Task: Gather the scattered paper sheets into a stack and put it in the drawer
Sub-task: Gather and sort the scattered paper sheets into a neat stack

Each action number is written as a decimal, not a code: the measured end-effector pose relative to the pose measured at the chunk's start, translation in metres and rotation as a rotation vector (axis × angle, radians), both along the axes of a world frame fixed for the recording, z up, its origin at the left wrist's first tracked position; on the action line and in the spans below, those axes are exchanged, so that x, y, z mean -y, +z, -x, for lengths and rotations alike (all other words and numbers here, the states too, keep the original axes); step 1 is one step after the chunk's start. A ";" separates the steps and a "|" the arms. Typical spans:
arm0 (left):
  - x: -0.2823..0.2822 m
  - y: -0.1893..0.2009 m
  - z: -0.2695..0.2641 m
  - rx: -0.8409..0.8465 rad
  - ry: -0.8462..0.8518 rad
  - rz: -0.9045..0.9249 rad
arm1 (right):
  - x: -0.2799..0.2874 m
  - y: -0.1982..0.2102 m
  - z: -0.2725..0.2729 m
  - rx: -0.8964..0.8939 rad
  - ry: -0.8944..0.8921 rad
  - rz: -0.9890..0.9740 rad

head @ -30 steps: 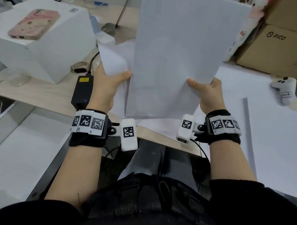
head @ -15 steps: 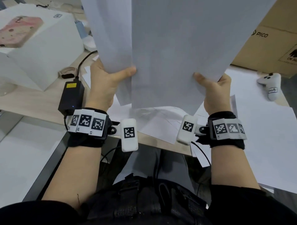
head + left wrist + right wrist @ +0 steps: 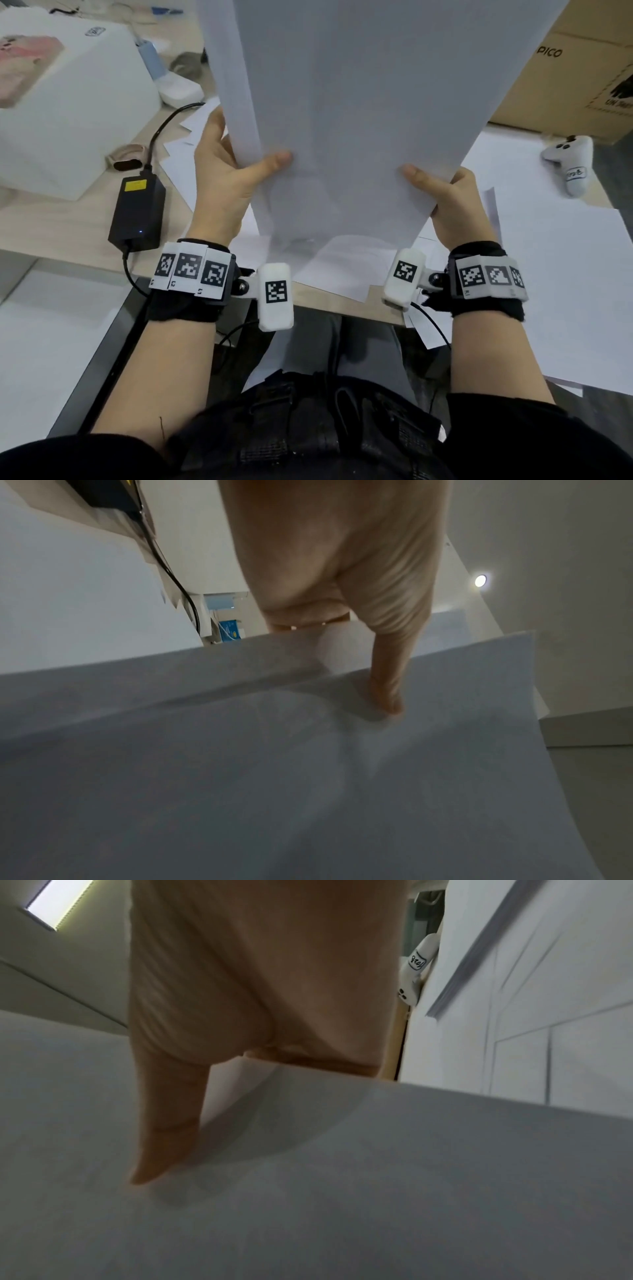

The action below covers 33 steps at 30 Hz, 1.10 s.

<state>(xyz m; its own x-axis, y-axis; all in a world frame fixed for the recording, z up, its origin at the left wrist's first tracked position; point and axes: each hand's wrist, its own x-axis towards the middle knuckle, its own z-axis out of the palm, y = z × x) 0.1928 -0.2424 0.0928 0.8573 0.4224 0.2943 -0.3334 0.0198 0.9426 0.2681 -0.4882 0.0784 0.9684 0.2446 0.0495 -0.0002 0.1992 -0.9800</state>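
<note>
1. The left hand (image 3: 226, 178) and right hand (image 3: 452, 202) are pinching the paper stack (image 3: 359, 102) by its lower corners, thumbs in front, holding it upright above the tabletop's (image 3: 61, 219) near edge.
2. Loose sheets (image 3: 548, 274) are still lying near the right edge; no drawer is showing, so stowing is remaining.
3. Compared with a second earlier, the stack is standing higher and closer to the camera.

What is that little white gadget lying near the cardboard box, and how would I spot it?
Start at the big brown cardboard box printed "PICO" at the far right of the desk. Just in front of it lies a small white handheld controller. Unlike the flat paper sheets around it, it is chunky and curved, with small dark buttons and a handwritten label.
</note>
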 end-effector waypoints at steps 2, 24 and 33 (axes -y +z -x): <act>0.003 -0.003 -0.001 -0.014 0.010 0.004 | -0.003 -0.003 0.000 -0.011 0.003 -0.012; 0.022 -0.018 -0.001 -0.133 -0.042 -0.115 | -0.003 -0.006 0.009 0.039 -0.053 0.023; 0.040 -0.008 -0.006 -0.076 0.004 -0.082 | -0.003 0.004 0.010 0.054 -0.105 0.030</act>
<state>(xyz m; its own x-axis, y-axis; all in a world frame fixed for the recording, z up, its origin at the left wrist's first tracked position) 0.1989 -0.2820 0.0850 0.8767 0.4034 0.2620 -0.2607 -0.0593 0.9636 0.2585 -0.4848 0.0821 0.9848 0.1443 0.0965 0.0720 0.1663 -0.9834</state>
